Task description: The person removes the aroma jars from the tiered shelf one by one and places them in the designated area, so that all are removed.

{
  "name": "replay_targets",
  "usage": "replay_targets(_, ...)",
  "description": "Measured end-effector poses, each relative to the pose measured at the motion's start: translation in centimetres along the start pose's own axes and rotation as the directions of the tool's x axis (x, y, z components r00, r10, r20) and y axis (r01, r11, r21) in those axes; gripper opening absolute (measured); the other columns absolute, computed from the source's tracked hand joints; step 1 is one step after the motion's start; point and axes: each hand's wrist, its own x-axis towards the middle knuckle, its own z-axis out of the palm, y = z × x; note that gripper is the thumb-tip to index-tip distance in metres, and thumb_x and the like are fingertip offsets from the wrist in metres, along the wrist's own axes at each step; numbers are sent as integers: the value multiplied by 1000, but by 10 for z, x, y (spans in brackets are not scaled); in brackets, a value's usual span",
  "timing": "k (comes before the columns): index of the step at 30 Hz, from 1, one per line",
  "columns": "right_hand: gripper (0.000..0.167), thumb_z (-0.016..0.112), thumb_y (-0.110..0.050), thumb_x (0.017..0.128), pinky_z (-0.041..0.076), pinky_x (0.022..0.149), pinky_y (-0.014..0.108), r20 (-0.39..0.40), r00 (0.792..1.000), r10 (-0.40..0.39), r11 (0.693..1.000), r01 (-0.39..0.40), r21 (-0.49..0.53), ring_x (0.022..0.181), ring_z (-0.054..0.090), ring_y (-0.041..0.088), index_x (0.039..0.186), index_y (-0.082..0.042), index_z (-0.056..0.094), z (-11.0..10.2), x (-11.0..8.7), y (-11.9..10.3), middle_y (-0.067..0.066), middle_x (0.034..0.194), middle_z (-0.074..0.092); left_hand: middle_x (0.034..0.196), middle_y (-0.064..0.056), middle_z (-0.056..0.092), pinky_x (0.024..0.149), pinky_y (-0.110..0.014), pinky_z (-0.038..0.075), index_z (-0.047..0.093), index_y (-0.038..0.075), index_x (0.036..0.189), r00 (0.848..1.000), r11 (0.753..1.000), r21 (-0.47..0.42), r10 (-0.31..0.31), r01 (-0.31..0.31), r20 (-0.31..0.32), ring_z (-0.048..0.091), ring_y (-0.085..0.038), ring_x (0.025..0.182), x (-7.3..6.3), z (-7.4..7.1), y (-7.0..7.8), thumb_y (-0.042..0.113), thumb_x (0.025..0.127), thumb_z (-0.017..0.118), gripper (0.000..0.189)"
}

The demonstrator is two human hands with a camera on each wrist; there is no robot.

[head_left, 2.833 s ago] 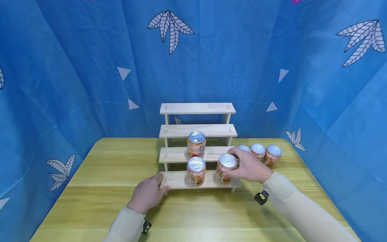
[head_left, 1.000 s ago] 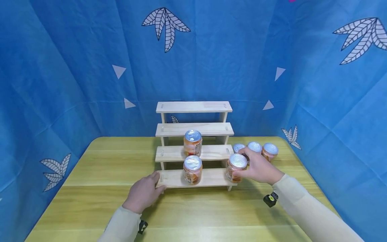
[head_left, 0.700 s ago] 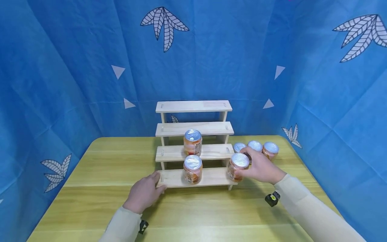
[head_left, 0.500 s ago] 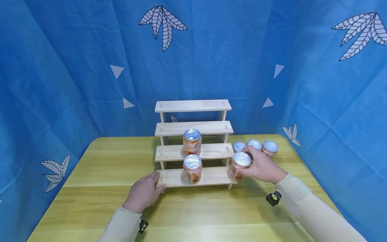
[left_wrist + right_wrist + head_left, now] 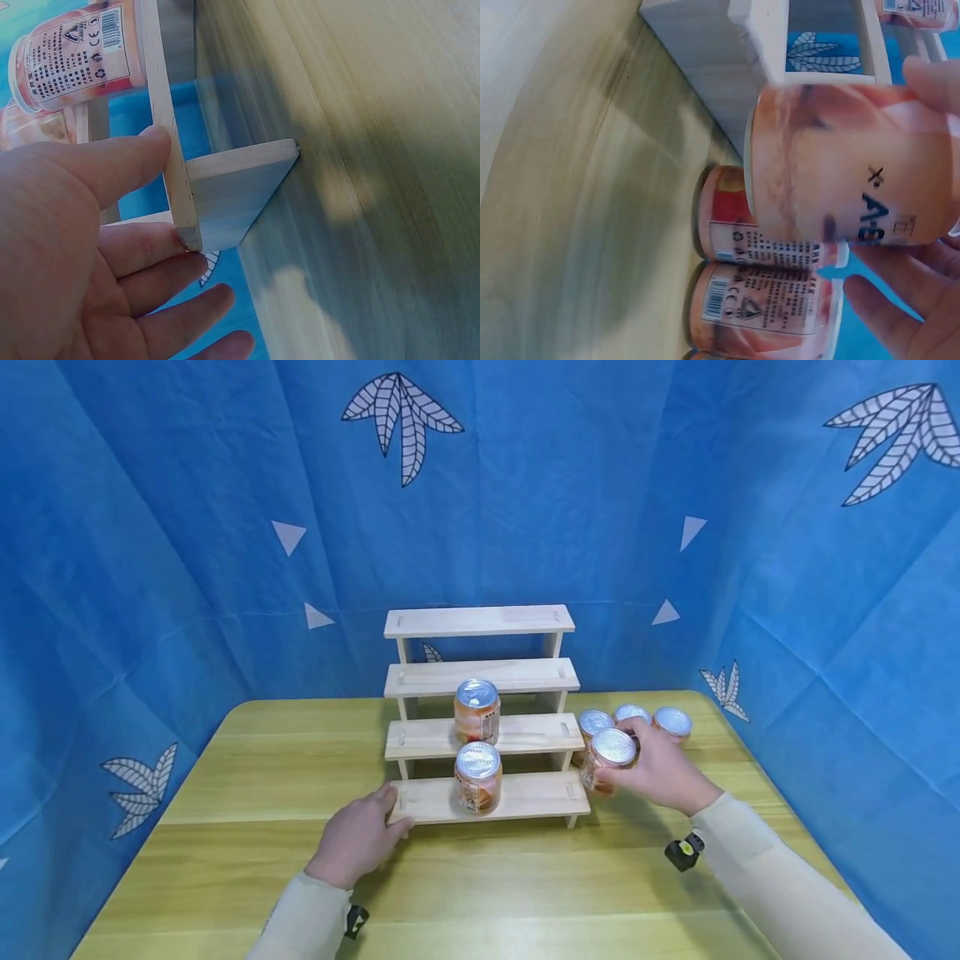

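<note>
My left hand (image 5: 356, 837) pinches the left end of the lowest step of a pale wooden tiered shelf (image 5: 525, 797). In the left wrist view its thumb lies on one face of the board and the index finger on the other. My right hand (image 5: 663, 768) grips an orange-pink can (image 5: 600, 777) with a silvery lid, its thumb and fingers on opposite sides. This can is just past the right end of the lowest step; the right wrist view shows its base (image 5: 761, 161) off the table. Similar cans stand upright on the lowest step (image 5: 478, 785) and the second step (image 5: 477, 718).
Behind the held can, three more cans (image 5: 672, 722) stand close together on the wood-grain table (image 5: 480, 885), right of the shelf; my right hand partly hides them. The upper two shelf boards (image 5: 480, 622) rise toward the blue curtain (image 5: 525, 510) at the back.
My right hand has carried its can rightward and slightly away, from over the lowest step to beyond its right end. The left hand keeps its hold on the shelf. The head view has shifted slightly.
</note>
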Motion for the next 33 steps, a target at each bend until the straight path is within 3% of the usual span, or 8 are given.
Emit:
replay_targets(9,67,90,-38,75,56,81,45,6,999,48,999,-48,-2,97,67,26,118,-2,53,15,-4,13,12,108,67,142,-27,54,92,-53,55,58,-6,135,1000,1000,-4,2,-2,2,65,-44,112,0,2,0,36,95,70,59)
replay_targets(18,65,89,-36,78,55,83,45,32,996,77,997,-78,20,99,66,26,121,-3,52,27,-1,20,12,111,66,140,-28,55,93,-53,54,58,-8,135,1000,1000,-13,16,-16,-19,63,-44,114,-1,1,1,34,95,70,59)
replay_targets(24,67,87,-32,81,55,85,48,42,998,37,999,-38,11,103,66,29,126,-1,49,26,2,19,16,116,65,140,-29,55,93,-53,55,58,-8,134,999,1000,-4,22,-22,-34,63,-45,114,1,2,-2,35,95,70,60)
replay_targets(28,69,82,-38,85,56,86,50,38,999,18,1000,-18,-18,106,65,32,131,2,49,23,2,15,19,121,64,140,-28,55,95,-53,54,58,-8,134,1000,1000,-8,20,-20,-25,62,-45,116,1,3,-3,36,95,70,60)
replay_targets(33,67,74,-40,92,53,87,51,-21,999,-27,997,26,-67,107,62,33,135,6,52,15,5,4,23,124,62,139,-29,55,95,-54,54,59,-9,134,1000,1000,-11,18,-18,-25,62,-45,116,1,4,-3,35,95,71,60)
